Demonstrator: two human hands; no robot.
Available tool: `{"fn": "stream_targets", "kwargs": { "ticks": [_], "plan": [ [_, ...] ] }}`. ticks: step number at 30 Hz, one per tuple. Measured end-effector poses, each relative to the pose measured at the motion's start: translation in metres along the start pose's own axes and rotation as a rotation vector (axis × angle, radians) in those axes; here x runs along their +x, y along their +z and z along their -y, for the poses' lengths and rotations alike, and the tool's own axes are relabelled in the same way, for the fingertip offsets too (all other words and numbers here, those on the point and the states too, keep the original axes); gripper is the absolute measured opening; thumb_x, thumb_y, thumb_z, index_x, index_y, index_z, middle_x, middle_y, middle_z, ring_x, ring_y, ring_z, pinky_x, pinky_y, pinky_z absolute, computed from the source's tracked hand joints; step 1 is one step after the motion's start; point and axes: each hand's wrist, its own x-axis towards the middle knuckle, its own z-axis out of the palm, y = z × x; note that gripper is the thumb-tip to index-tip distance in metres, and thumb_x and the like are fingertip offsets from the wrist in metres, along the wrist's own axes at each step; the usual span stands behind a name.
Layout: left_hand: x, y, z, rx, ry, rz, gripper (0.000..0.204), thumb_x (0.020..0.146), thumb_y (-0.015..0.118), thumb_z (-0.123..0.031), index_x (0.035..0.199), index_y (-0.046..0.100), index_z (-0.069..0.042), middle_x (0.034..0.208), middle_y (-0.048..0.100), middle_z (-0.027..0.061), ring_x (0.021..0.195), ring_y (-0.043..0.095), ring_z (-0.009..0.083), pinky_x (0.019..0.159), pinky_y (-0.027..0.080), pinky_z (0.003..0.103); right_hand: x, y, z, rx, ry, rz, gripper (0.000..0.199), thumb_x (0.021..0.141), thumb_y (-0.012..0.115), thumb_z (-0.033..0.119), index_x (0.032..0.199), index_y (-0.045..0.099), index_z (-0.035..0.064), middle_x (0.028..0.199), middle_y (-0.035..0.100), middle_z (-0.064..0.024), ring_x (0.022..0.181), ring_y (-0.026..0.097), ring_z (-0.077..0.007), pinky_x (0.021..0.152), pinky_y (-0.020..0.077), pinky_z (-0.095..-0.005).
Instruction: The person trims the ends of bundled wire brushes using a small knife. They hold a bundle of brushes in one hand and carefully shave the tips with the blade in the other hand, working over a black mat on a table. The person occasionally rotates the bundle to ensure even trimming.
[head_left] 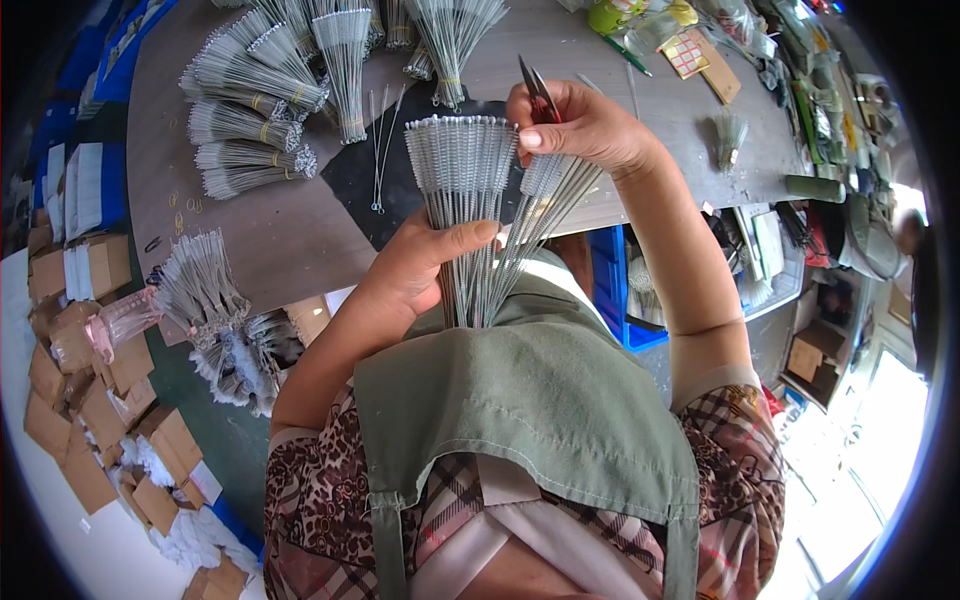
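Silvery brushes [462, 175], long axis outward from apron [530, 400]; hands: left [425, 255] grasping brushes, right [585, 125] scissors [538, 92].

White glare burns out the area far right of the hands [590, 125], which look sharp; the counter [255, 240] bows leftward.

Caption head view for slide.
Left hand clasps a bundle of slim tube brushes; right hand, holding scissors, is at its bristled end.
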Motion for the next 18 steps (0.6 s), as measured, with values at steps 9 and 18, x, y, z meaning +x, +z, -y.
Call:
{"fn": "stream_targets", "kwargs": {
  "ticks": [9,18],
  "plan": [
    [0.002,-0.006,0.001,0.046,-0.017,-0.067,0.026,0.077,0.066,-0.004,0.101,0.058,0.003,0.091,0.063,0.0093,0.078,0.062,0.0156,0.073,0.051,0.029,0.000,0.002,-0.005,0.040,-0.016,-0.031,0.021,0.079,0.069,0.014,0.084,0.051,0.0045,0.076,0.051,-0.0001,0.074,0.053,-0.0101,0.070,0.0414,-0.0223],
    [0.000,-0.003,-0.004,0.087,0.019,-0.099,0.025,0.078,0.065,-0.002,0.102,0.058,0.003,0.092,0.063,0.0088,0.081,0.062,0.0150,0.074,0.051,0.028,0.005,0.004,-0.002,0.049,0.042,-0.057,0.019,0.078,0.071,0.010,0.085,0.055,0.0050,0.079,0.057,0.0006,0.075,0.055,-0.0095,0.070,0.0436,-0.0222]
  ]
}}
